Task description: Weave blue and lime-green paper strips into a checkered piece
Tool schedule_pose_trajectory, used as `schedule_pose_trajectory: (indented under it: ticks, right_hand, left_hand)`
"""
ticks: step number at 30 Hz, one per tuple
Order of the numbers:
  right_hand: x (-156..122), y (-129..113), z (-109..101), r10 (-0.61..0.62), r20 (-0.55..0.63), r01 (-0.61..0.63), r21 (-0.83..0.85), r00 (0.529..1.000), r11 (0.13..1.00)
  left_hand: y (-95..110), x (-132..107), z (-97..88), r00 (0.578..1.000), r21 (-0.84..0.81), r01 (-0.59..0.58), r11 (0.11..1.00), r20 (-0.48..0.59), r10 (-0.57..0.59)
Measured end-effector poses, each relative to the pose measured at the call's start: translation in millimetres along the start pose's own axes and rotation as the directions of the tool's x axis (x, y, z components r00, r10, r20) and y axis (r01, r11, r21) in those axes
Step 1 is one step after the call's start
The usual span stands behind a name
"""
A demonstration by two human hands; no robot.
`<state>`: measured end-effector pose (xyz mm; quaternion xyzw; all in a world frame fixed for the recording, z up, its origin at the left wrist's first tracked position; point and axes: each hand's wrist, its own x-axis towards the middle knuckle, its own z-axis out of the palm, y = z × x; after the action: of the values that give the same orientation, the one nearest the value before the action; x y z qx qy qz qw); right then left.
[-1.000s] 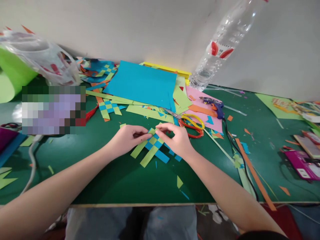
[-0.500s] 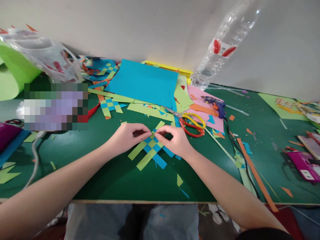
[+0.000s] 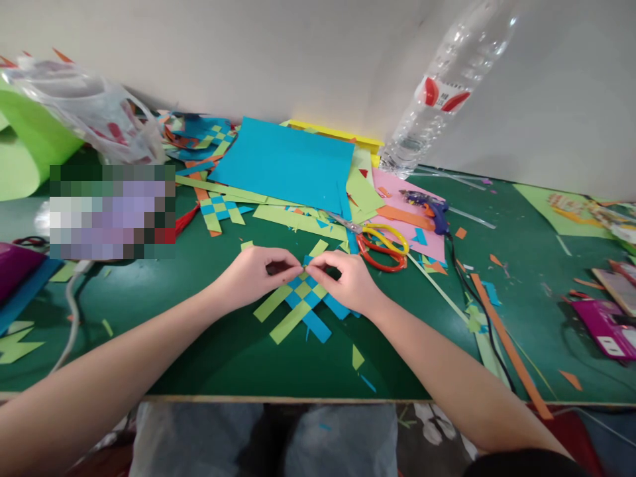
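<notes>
A woven mat of green and blue paper strips (image 3: pixel 304 291) lies on the dark green tabletop, its strip ends loose around a checkered middle. My left hand (image 3: pixel 258 271) comes in from the left, thumb and forefinger pinched together over the mat's upper middle. From the right, my right hand (image 3: pixel 345 275) pinches in the same way, its fingertips almost touching the left ones. Both pinches appear to be on the woven paper strips, though the exact strip between the fingertips is covered. Parts of the mat's sides are hidden under both hands.
Behind my hands lie scissors (image 3: pixel 382 245) with yellow and red handles and a blue paper sheet (image 3: pixel 288 162). A blue glue gun (image 3: pixel 434 212) rests on pink paper, its black cord running right. A tall plastic bottle (image 3: pixel 437 99) stands against the wall. Paper scraps litter the table.
The loose lower end of the woven mat has shifted slightly down and left. My hands stay nearly in place, fingertips still pinched close together.
</notes>
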<state>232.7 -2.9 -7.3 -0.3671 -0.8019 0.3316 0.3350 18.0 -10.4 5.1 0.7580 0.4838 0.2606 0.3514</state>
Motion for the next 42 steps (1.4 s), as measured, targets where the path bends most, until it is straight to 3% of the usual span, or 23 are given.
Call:
schedule_pose_trajectory:
  ticks: [5,13,21,27,30,33,37,42]
  right_hand:
    - [-0.5,0.7,1.0,-0.036,-0.012,0.036,-0.041,0.999,0.999]
    - [0.8,1.0,-2.9,-0.060,-0.043,0.059,-0.031,0.997,0.998]
    - [-1.0,-0.6,-0.4,-0.109,-0.025,0.106,-0.096,0.994,0.990]
    - [3.5,11.5,-17.4,-0.263,-0.091,0.220,-0.328,0.960,0.919]
    - [7.2,20.4,-26.0,-0.392,-0.057,0.342,-0.388,0.918,0.856]
    - [9.2,23.4,-28.7,-0.442,0.028,0.419,-0.377,0.896,0.826]
    - [9.0,22.1,-25.9,-0.420,0.148,0.445,-0.349,0.895,0.825]
    - [7.5,24.4,-22.1,-0.268,0.180,0.317,-0.368,0.947,0.874]
  left_hand:
    - [0.5,1.4,-1.0,0.999,-0.082,0.030,0.996,-0.011,-0.031]
    - [-3.9,2.9,-5.1,0.998,-0.086,0.043,0.995,-0.038,-0.046]
    - [-1.8,3.0,-6.1,0.999,-0.123,0.049,0.991,0.014,-0.048]
    - [-3.2,3.0,-10.1,0.999,-0.098,0.050,0.994,0.018,-0.049]
    - [-3.4,2.9,-10.8,0.999,-0.107,0.034,0.994,0.045,-0.029]
    - [-2.6,2.9,-10.7,0.999,-0.116,0.021,0.993,0.052,-0.015]
    - [-2.2,2.6,-9.6,0.999,-0.143,0.013,0.990,0.053,-0.005]
    - [-5.1,2.3,-8.2,0.999,-0.144,0.029,0.989,0.035,-0.024]
